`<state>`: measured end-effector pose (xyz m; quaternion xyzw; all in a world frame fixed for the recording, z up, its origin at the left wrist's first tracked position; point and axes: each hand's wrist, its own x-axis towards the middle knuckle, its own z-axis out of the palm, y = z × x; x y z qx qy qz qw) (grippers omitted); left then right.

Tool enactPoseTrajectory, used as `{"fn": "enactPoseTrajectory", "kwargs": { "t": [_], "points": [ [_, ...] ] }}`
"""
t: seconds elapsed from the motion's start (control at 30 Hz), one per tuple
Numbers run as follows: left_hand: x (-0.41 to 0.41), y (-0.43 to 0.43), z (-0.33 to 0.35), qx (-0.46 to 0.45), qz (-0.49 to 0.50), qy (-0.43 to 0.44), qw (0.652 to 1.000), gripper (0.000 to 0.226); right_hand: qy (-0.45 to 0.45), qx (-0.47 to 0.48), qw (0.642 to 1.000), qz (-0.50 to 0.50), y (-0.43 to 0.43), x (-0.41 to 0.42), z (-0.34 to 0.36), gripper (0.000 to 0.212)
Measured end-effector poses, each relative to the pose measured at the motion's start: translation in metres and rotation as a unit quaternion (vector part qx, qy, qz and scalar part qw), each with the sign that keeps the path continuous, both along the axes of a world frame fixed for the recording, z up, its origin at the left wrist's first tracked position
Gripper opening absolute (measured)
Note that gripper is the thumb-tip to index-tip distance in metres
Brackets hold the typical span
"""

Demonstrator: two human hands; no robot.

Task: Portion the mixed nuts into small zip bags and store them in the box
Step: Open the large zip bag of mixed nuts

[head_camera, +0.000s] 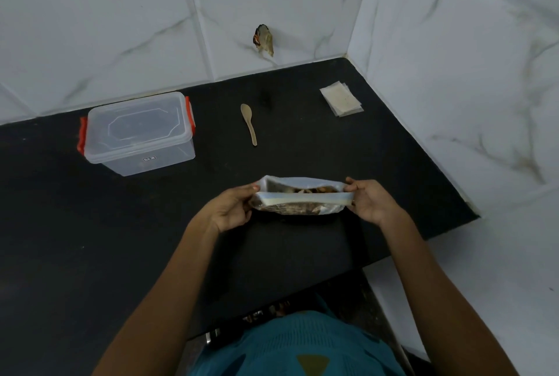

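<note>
Head view looks down on a black table (90, 224) set into a white-tiled corner, where both hands hold a large zip bag of mixed nuts (299, 198) just above the surface, near the front edge. The left hand (233, 207) pinches the bag's left end and the right hand (370, 201) its right end, each grip closed on the plastic and pulling the mouth wide; the nuts show dark through the opening and through the clear front. Holding it stretched this way probably keeps the mouth open and steady for scooping. A wooden spoon (249, 123) lies further back, near the middle of the table, within easy reach. To the left stands the clear box (139, 133), its lid on and its red clips at both ends, so it must be unlatched before anything goes in. A small stack of empty zip bags (341, 98) lies flat at the far right, near the wall. Portioning looks not yet begun. A small dark label sits on the box front, too small to read; no other writing is legible.
</note>
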<state>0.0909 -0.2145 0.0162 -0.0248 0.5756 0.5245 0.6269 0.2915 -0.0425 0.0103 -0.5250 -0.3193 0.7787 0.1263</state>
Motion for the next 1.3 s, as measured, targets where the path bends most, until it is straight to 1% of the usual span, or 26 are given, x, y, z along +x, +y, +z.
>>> {"fn": "enactPoseTrajectory", "kwargs": {
  "t": [0.07,0.13,0.17,0.2,0.23,0.3,0.33,0.37,0.43,0.47,0.53,0.6,0.67,0.73,0.8,0.87,0.97,1.03,1.07,1.13,1.3],
  "points": [
    [0.002,-0.002,-0.002,-0.021,0.007,0.011,1.0,0.017,-0.017,0.037,0.999,0.025,-0.002,0.0,-0.002,0.021],
    [0.005,-0.001,-0.002,-0.038,0.005,0.028,0.999,0.014,-0.065,0.109,0.991,0.051,-0.004,0.004,-0.007,0.029],
    [0.007,0.001,-0.003,-0.051,0.001,0.052,0.997,0.013,-0.098,0.155,0.981,0.067,-0.003,0.007,-0.01,0.034],
    [0.008,0.002,-0.004,-0.075,-0.017,0.101,0.992,0.016,-0.131,0.198,0.968,0.081,-0.004,0.01,-0.013,0.035],
    [0.007,0.004,-0.009,-0.105,-0.045,0.169,0.979,0.023,-0.16,0.23,0.955,0.093,-0.006,0.012,-0.013,0.033],
    [0.005,0.002,-0.015,-0.163,-0.106,0.323,0.926,0.038,-0.197,0.267,0.937,0.109,-0.011,0.013,-0.013,0.025],
    [0.005,0.0,-0.016,-0.172,-0.108,0.349,0.915,0.044,-0.204,0.275,0.933,0.11,-0.014,0.013,-0.012,0.023],
    [0.006,-0.001,-0.019,-0.169,-0.102,0.35,0.916,0.049,-0.204,0.276,0.933,0.107,-0.017,0.012,-0.011,0.025],
    [0.011,-0.002,-0.017,-0.141,-0.084,0.305,0.938,0.039,-0.193,0.254,0.943,0.096,-0.022,0.009,-0.008,0.029],
    [0.014,-0.002,-0.016,-0.142,-0.08,0.284,0.945,0.034,-0.192,0.242,0.947,0.089,-0.024,0.008,-0.007,0.029],
    [0.017,-0.003,-0.015,-0.138,-0.039,0.243,0.96,0.025,-0.199,0.22,0.952,0.073,-0.024,0.006,-0.007,0.032],
    [0.016,-0.004,-0.014,-0.127,0.011,0.18,0.975,0.017,-0.195,0.185,0.961,0.061,-0.024,0.005,-0.005,0.032],
    [0.014,-0.006,-0.012,-0.132,0.03,0.132,0.982,0.014,-0.184,0.148,0.971,0.049,-0.024,0.004,-0.002,0.023],
    [0.015,-0.01,-0.009,-0.115,0.051,0.09,0.988,0.013,-0.17,0.123,0.977,0.033,-0.023,0.003,0.001,0.01],
    [0.016,-0.013,-0.007,-0.085,0.088,0.036,0.992,0.011,-0.158,0.09,0.983,0.023,-0.022,0.004,0.003,0.01],
    [0.016,-0.015,-0.009,-0.055,0.143,-0.028,0.988,0.012,-0.134,0.042,0.99,0.011,-0.022,0.007,0.003,0.013],
    [0.018,-0.017,-0.013,-0.019,0.208,-0.098,0.973,0.017,-0.084,-0.031,0.996,-0.003,-0.022,0.011,0.001,0.005],
    [0.021,-0.018,-0.015,-0.008,0.207,-0.109,0.972,0.026,-0.058,-0.06,0.996,-0.006,-0.023,0.012,0.0,0.003],
    [0.022,-0.018,-0.016,-0.005,0.203,-0.114,0.973,0.024,-0.049,-0.069,0.996,-0.01,-0.023,0.011,0.0,0.004],
    [0.025,-0.016,-0.016,-0.001,0.207,-0.132,0.969,0.013,-0.034,-0.084,0.996,-0.019,-0.023,0.01,0.0,0.004],
    [0.029,-0.006,-0.014,0.007,0.282,-0.177,0.943,0.012,0.01,-0.141,0.986,-0.086,-0.027,0.004,-0.006,0.016]
  ]
}}
